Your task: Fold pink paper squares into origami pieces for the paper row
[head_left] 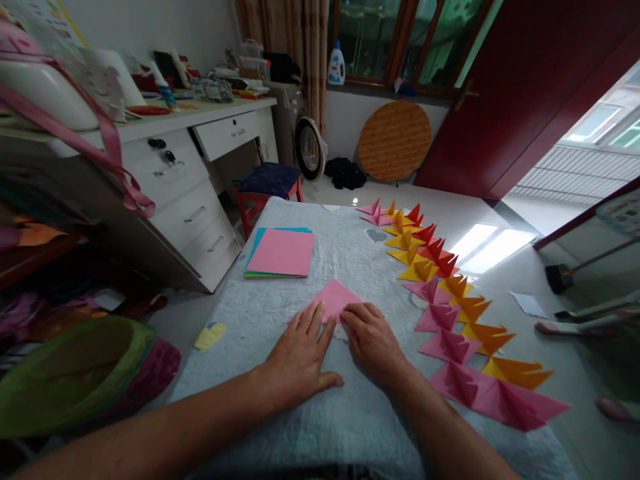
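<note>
A pink sheet of origami paper point(334, 298), folded into a triangle with its point facing away, lies flat on the cloth-covered table point(350, 250). My left hand point(303, 357) presses on its left part, fingers stretched and thumb spread to the side. At its right corner rests my right hand point(373, 337), fingers curled together against the paper's edge; what its fingertips pinch, if anything, is hidden. Beyond my left hand sits a stack of square paper point(283, 252), pink on top with blue and green edges showing. Folded paper cranes point(440, 317) in pink, yellow and red line the right side.
To the left stand a white desk with drawers point(175, 180) and a green-rimmed bin point(120, 347). A stool point(267, 180) is by the table's far left corner. Behind are a washing machine with its door open point(310, 148) and a round wooden board point(395, 140).
</note>
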The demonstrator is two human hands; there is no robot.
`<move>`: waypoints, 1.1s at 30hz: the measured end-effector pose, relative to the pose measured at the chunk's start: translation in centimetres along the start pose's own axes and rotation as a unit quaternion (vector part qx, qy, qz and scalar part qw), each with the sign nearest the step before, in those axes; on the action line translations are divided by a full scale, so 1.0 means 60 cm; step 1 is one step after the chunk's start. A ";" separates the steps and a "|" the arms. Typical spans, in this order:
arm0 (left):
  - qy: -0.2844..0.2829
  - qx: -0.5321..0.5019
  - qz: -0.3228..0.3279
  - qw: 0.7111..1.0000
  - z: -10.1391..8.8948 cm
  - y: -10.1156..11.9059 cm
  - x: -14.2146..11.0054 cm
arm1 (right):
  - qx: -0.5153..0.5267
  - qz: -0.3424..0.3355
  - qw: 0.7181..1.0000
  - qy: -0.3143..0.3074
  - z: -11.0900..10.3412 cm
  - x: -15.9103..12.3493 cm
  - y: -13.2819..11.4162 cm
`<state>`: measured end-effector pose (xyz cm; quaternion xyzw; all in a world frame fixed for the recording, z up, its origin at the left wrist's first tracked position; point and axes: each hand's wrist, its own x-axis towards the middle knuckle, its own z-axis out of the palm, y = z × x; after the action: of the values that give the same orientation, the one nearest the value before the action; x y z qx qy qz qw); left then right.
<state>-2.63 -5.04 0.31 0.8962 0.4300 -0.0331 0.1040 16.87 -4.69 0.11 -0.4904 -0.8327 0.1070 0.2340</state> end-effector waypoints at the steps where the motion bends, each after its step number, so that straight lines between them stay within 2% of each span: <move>1: -0.007 -0.001 0.002 1.000 0.000 -0.003 -0.004 | -0.002 0.001 1.000 0.002 0.000 0.000 0.000; 6: -0.033 0.001 -0.003 0.999 -0.005 -0.019 -0.021 | -0.005 0.001 1.000 0.015 0.005 -0.002 0.002; 10: -0.011 0.006 0.000 1.000 -0.001 -0.035 -0.042 | -0.015 0.010 1.000 0.019 0.007 -0.003 0.002; 15: 0.000 0.043 -0.030 0.999 0.005 -0.051 -0.075 | -0.017 0.016 1.000 0.005 0.005 -0.001 0.000; 21: 0.068 0.095 -0.038 0.992 0.008 -0.074 -0.108 | -0.046 0.020 0.997 -0.056 -0.015 0.001 -0.021; 25: 0.153 0.114 -0.062 0.980 -0.017 -0.065 -0.095 | -0.078 0.030 0.993 -0.087 -0.022 -0.001 -0.039; 28: 0.194 0.104 -0.015 0.975 -0.028 -0.041 -0.063 | -0.101 0.013 0.990 -0.095 -0.015 -0.004 -0.042; 31: 0.188 0.096 0.055 0.976 -0.012 -0.024 -0.033 | -0.117 0.001 0.988 -0.096 -0.006 -0.008 -0.040; 33: 0.180 0.089 0.056 0.978 0.007 -0.022 -0.024 | -0.121 0.002 0.988 -0.096 -0.004 -0.010 -0.038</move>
<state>-4.54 -5.40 -0.08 0.9157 0.3865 0.0964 -0.0538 15.44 -6.34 1.08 -0.5039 -0.8573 0.0525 0.0914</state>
